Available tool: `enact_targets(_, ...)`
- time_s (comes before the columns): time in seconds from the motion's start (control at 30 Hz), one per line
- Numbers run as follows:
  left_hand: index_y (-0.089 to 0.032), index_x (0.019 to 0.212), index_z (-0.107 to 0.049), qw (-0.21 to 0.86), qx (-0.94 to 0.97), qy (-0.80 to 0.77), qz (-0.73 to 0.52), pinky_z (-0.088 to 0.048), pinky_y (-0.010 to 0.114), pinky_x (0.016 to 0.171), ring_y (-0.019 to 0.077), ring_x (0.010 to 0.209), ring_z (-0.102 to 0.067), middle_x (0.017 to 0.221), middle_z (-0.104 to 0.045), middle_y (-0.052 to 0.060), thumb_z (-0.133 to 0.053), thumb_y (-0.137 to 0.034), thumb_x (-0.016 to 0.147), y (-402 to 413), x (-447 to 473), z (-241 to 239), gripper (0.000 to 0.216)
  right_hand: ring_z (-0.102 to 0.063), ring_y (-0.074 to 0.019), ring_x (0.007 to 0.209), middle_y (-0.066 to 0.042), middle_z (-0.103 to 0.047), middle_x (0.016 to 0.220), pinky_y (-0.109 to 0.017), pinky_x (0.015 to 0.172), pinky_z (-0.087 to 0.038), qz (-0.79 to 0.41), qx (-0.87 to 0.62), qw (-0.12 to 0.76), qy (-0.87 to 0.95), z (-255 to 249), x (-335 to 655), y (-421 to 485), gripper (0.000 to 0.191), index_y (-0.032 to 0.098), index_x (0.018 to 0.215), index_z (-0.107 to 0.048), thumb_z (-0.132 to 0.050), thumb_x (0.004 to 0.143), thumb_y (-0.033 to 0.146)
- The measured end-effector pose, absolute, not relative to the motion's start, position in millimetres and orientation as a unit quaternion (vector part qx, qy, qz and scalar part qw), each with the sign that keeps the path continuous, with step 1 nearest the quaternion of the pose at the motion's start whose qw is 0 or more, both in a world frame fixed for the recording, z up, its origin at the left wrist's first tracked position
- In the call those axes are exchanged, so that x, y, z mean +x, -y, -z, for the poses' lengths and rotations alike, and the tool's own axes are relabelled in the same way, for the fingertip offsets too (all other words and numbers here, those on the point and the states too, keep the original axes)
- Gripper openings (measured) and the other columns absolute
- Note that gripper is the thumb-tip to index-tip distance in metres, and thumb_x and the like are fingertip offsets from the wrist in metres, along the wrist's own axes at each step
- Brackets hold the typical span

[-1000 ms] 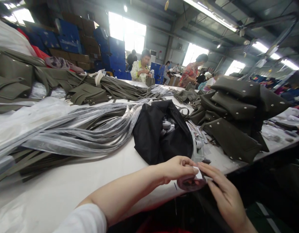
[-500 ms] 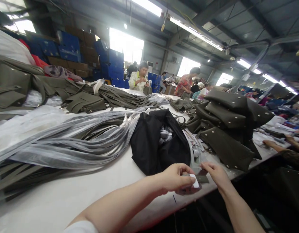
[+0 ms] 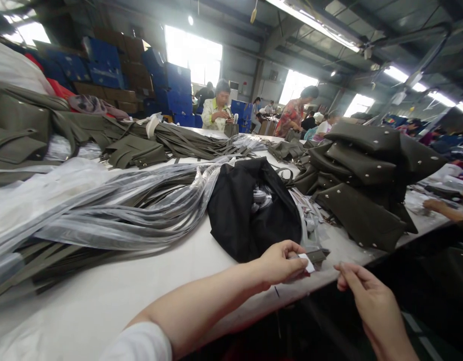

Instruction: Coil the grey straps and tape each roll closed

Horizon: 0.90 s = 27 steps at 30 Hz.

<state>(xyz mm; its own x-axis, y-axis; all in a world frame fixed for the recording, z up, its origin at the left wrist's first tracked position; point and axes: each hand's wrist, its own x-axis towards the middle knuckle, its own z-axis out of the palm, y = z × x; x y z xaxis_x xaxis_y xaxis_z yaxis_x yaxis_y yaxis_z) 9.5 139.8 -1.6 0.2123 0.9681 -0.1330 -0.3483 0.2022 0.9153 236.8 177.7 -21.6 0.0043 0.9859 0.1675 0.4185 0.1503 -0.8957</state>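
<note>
Near the table's front edge, my left hand pinches a small white tag. A short olive-green strap piece lies just beyond that hand's fingertips, with something clear and shiny like plastic by it. My right hand hangs past the table edge, thumb and forefinger pressed together; I cannot make out whether anything is between them. Behind my left hand slumps a black cloth bag, its mouth gaping around white rolled pieces.
Olive straps in clear plastic sleeves spread across the left of the white table. A tall stack of olive studded panels stands at right. A co-worker's hand shows at far right. Across the table, people work before blue boxes.
My right hand has moved right and toward me, away from the strap piece and off the table edge. My left hand still pinches the tag. The view has shifted slightly.
</note>
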Motion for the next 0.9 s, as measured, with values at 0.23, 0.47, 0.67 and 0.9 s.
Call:
enact_targets(0.23, -0.016, 0.093, -0.055, 0.672, 0.393, -0.368, -0.509, -0.034, 0.020, 0.048, 0.0070, 0.046, -0.045, 0.056, -0.050, -0.008, -0.079, -0.041, 0.066, -139.2, 10.9, 3.4, 0.044, -0.049, -0.0140, 0.054, 0.002, -0.053, 0.053, -0.025, 0.056, -0.042, -0.450, -0.459, 0.406, 0.649, -3.2, 187.4, -131.5, 0.036, 0.018, 0.080, -0.071, -0.064, 0.086, 0.053)
enact_targets(0.47, -0.015, 0.095, -0.059, 0.643, 0.390, -0.414, -0.513, -0.032, 0.019, 0.045, 0.0081, 0.047, -0.045, 0.058, -0.054, -0.004, -0.060, -0.039, 0.083, -140.9, 14.5, 6.4, 0.027, -0.045, -0.0130, 0.049, 0.004, -0.048, 0.048, -0.024, 0.051, -0.036, -0.431, -0.501, 0.370, 0.653, 10.2, 174.0, -142.0, 0.045, 0.019, 0.069, -0.064, -0.062, 0.083, 0.063)
enact_targets(0.67, -0.015, 0.089, -0.059, 0.564, 0.434, -0.420, -0.563, -0.043, 0.022, 0.058, 0.0116, 0.061, -0.057, 0.069, -0.062, 0.000, -0.073, -0.045, 0.074, -139.6, 17.1, 11.4, 0.036, -0.048, -0.0133, 0.053, 0.002, -0.052, 0.052, -0.023, 0.054, -0.041, -0.457, -0.478, 0.357, 0.660, 7.5, 171.9, -140.7, 0.048, 0.020, 0.060, -0.059, -0.061, 0.083, 0.062)
enact_targets(0.9, -0.016, 0.089, -0.068, 0.375, 0.561, -0.476, -0.565, -0.046, 0.025, 0.072, 0.0148, 0.076, -0.061, 0.080, -0.067, 0.004, -0.051, -0.035, 0.094, -126.9, 12.6, 0.1, 0.026, -0.069, -0.0248, 0.077, -0.009, -0.075, 0.081, -0.032, 0.076, -0.057, -0.500, -0.487, 0.317, 0.642, 21.9, 177.2, -146.5, 0.043, 0.017, 0.089, -0.072, -0.064, 0.078, 0.058)
